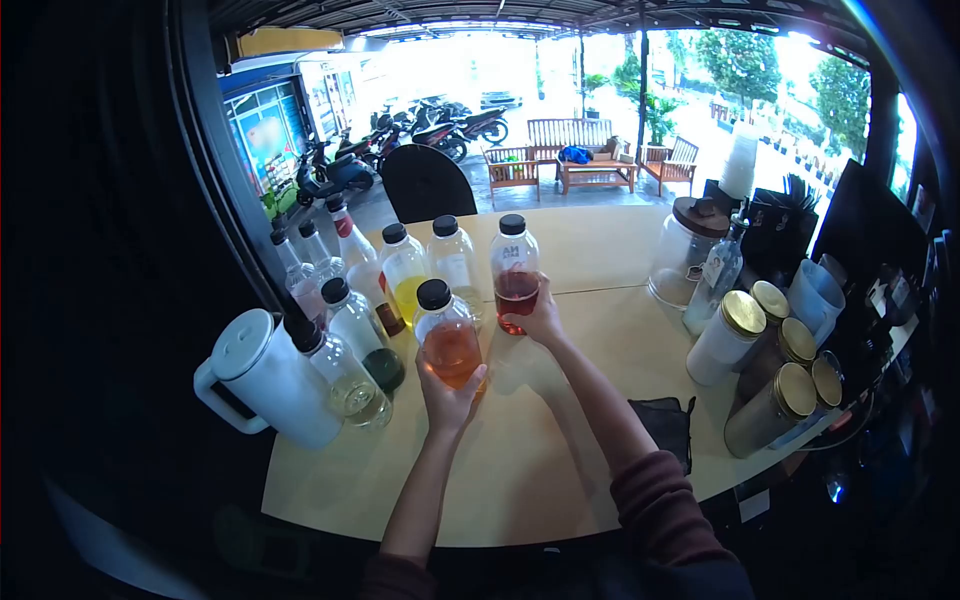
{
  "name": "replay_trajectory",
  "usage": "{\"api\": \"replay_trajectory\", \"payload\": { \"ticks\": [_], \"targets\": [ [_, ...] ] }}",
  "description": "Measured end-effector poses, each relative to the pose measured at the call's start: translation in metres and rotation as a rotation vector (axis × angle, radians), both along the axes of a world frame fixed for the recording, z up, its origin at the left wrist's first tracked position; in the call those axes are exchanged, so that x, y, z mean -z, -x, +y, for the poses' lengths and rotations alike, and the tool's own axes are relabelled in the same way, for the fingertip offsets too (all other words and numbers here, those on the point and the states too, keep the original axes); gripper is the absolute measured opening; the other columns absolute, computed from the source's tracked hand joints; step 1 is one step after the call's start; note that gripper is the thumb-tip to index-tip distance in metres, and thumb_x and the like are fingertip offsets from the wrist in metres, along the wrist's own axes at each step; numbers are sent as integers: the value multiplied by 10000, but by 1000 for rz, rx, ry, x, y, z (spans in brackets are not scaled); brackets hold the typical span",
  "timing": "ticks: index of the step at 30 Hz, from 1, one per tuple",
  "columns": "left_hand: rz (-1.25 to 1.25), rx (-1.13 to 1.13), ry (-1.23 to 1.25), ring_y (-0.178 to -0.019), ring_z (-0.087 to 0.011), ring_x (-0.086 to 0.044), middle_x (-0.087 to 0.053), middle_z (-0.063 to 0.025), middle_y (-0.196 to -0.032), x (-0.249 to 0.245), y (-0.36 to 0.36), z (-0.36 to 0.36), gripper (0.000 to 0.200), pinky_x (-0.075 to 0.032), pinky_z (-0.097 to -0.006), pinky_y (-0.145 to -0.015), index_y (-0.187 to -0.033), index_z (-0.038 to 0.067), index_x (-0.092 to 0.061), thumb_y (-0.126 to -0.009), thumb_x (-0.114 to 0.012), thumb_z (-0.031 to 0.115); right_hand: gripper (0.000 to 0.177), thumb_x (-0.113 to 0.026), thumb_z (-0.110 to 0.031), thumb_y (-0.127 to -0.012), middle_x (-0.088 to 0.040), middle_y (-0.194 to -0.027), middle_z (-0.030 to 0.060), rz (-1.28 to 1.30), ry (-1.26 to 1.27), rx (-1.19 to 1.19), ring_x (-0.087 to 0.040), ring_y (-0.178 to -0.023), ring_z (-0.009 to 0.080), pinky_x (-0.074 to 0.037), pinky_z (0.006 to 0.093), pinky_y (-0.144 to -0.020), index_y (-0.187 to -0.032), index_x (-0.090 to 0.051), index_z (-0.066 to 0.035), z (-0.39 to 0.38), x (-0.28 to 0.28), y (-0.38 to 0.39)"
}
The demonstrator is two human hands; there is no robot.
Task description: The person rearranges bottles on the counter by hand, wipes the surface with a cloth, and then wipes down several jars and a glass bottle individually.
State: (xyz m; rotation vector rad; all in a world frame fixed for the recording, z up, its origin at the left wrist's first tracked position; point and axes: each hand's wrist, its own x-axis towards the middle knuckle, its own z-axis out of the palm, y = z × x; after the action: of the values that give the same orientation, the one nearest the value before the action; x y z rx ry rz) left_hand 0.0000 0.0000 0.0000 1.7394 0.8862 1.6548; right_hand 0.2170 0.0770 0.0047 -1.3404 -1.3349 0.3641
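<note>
My left hand [450, 398] is wrapped round the lower part of a black-capped bottle of orange liquid [450, 345]. Farther out, my right hand [540, 315] grips the right side of a black-capped bottle of red liquid [515, 285], which stands upright. Just behind and left of the orange one are a bottle of yellow liquid [406, 278] and a bottle of pale liquid [455, 258]. A bottle of dark green liquid [360, 335] and a bottle of pale yellow liquid [345, 380] stand left of my left hand.
A white pitcher [265, 370] stands at the left edge of the wooden table [500, 490], near more bottles. On the right are gold-lidded jars [725, 340], a large glass jar [682, 258], a glass bottle [715, 280] and a black cloth [665, 428]. A black chair [428, 185] stands beyond.
</note>
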Motion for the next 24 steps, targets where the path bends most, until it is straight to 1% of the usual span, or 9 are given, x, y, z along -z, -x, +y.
{"api": "replay_trajectory", "payload": {
  "ticks": [2,3,6,8,11,14,20,22,24],
  "targets": [
    [43,-37,-7,-1206,-241,-458,-435,-130,-1282,0,3,-4,814,-382,-369,-1020,-1338,23,-288,-714,-794,157,928,-850,-113,-571,-483,-1273,192,-9,-53,-31,-486,-1197,365,-426,449,-992,-1306,-283,-85,-3,-8,7],
    [25,-35,13,-1206,-241,-458,-435,-130,-1282,5,-9,2,814,-382,-369,-1020,-1338,23,-288,-714,-794,157,928,-850,-113,-571,-483,-1273,192,-27,-32,-30,-486,-1197,365,-426,449,-992,-1306,-283,-85,7,-5,-3],
    [-37,33,37,-1192,-237,-468,-441,-126,-1272,1,-4,4,822,-387,-368,-1015,-1335,20,-290,-704,-799,156,950,-863,-145,-574,-493,-1255,205,-68,-56,-16,-496,-1182,375,-430,449,-984,-1314,-270,-76,21,-5,7],
    [-88,52,56,-1190,-266,-463,-443,-152,-1263,1,-5,4,871,-367,-382,-1021,-1341,5,-291,-677,-821,193,957,-866,-157,-576,-492,-1258,206,-70,-47,-24,-497,-1182,378,-432,450,-981,-1319,-267,-77,27,0,7],
    [-28,10,45,-1194,-266,-459,-439,-154,-1268,3,-4,6,877,-367,-385,-1021,-1345,4,-285,-679,-820,200,976,-871,-184,-581,-489,-1261,212,-83,-50,-31,-495,-1186,383,-438,453,-974,-1333,-258,-79,32,5,7],
    [-46,19,59,-1201,-271,-453,-434,-158,-1270,4,-4,7,884,-364,-388,-1022,-1348,4,-282,-679,-822,208,976,-870,-187,-588,-488,-1268,205,-78,-68,-42,-494,-1189,381,-438,454,-976,-1339,-255,-83,29,5,8],
    [-21,1,49,-1207,-282,-446,-432,-167,-1269,8,-3,10,896,-358,-392,-1025,-1349,-2,-280,-676,-827,220,982,-864,-199,-605,-472,-1299,188,-75,-66,-77,-480,-1209,369,-429,453,-992,-1357,-242,-94,32,8,3],
    [-25,4,50,-1207,-282,-446,-432,-168,-1269,9,-3,10,898,-358,-392,-1025,-1349,-4,-279,-675,-828,223,996,-862,-170,-632,-483,-1296,192,-118,-58,-55,-497,-1209,325,-437,430,-998,-1380,-208,-105,31,8,4],
    [-29,3,49,-1207,-282,-446,-432,-169,-1270,8,-3,10,901,-358,-391,-1025,-1349,-6,-279,-674,-829,226,995,-858,-160,-635,-489,-1290,190,-112,-65,-47,-502,-1203,326,-440,430,-995,-1384,-205,-113,31,9,5]
  ]
}}
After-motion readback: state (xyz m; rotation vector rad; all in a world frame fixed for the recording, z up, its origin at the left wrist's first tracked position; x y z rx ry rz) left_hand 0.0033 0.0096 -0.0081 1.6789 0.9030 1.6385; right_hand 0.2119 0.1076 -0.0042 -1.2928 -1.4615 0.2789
